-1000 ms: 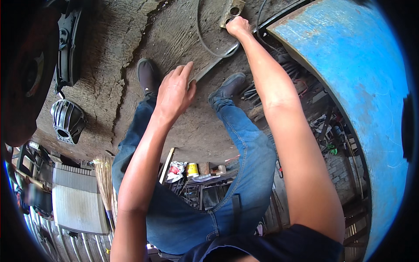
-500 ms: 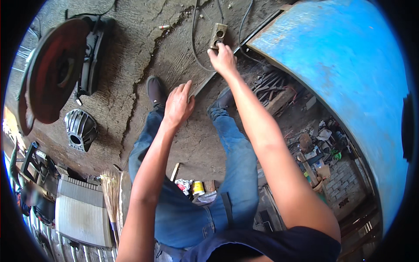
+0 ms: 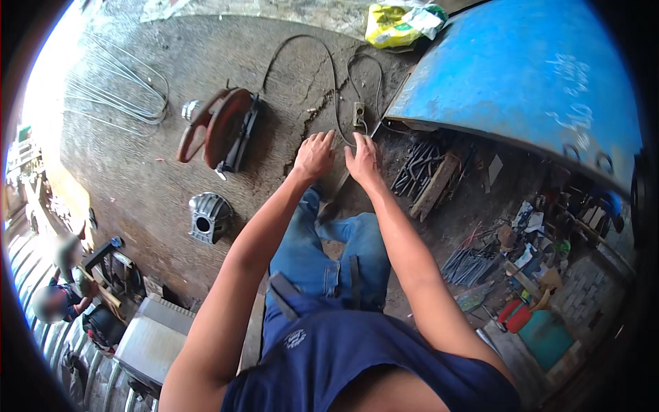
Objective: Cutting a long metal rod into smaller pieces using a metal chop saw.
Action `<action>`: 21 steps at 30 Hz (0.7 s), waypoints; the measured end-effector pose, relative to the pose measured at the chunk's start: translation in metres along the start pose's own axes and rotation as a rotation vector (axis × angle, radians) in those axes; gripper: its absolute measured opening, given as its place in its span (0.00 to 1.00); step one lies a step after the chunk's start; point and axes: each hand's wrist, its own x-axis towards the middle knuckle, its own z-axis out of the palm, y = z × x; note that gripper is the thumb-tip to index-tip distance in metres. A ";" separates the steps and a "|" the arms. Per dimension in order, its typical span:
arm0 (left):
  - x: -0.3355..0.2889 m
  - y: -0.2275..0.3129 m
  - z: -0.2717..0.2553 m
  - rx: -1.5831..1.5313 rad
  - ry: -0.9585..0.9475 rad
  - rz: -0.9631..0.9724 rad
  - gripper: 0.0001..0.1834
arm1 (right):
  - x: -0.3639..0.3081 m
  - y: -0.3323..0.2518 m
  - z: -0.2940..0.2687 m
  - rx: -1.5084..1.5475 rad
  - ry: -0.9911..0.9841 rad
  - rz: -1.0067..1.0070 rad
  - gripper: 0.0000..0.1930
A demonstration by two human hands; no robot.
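My left hand [image 3: 315, 156] is raised over the floor in front of my knees, fingers stretched forward and nothing seen in them. Beside it, a small gap away, my right hand [image 3: 364, 162] has its thumb apart from the fingers, with no held thing visible. Just beyond the right fingertips lies a small pale socket box [image 3: 358, 112] with round outlets, a cord looping close by. A dark cable [image 3: 334, 75] curves over the floor from there toward a cut-off saw [image 3: 230, 129] with a red-brown round guard. A narrow metal bar [image 3: 375, 129] passes beneath the right hand.
A ribbed metal housing [image 3: 211, 217] stands on the floor at left. The large blue panel [image 3: 508, 75] fills the right, with metal rods [image 3: 419, 163] and scrap below it. A yellow bag [image 3: 396, 26] lies at the back. Another person [image 3: 58, 295] is at far left.
My right hand has left the socket box and drawn back beside my left hand. My view has risen and shifted, showing more floor, the yellow bag and the whole saw.
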 end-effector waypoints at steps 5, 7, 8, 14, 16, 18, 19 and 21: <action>-0.063 0.016 -0.081 0.064 0.012 0.073 0.28 | -0.058 -0.062 -0.039 0.197 -0.050 0.044 0.19; -0.102 0.017 -0.102 0.079 0.039 0.126 0.28 | -0.084 -0.078 -0.043 0.289 -0.117 0.068 0.19; -0.121 0.016 -0.110 0.093 0.048 0.129 0.28 | -0.101 -0.086 -0.042 0.287 -0.108 0.073 0.19; -0.232 0.011 -0.134 0.108 -0.065 0.216 0.33 | -0.216 -0.125 -0.017 0.476 -0.068 0.172 0.18; -0.259 0.014 -0.144 0.117 -0.145 0.206 0.34 | -0.260 -0.140 -0.011 0.535 -0.027 0.214 0.18; -0.284 0.018 -0.158 0.141 -0.175 0.244 0.33 | -0.296 -0.153 -0.010 0.592 -0.029 0.269 0.19; -0.293 0.020 -0.168 0.106 -0.158 0.284 0.33 | -0.309 -0.162 -0.010 0.596 -0.031 0.271 0.19; -0.309 0.017 -0.191 0.089 -0.062 0.352 0.29 | -0.330 -0.182 -0.009 0.630 -0.018 0.358 0.20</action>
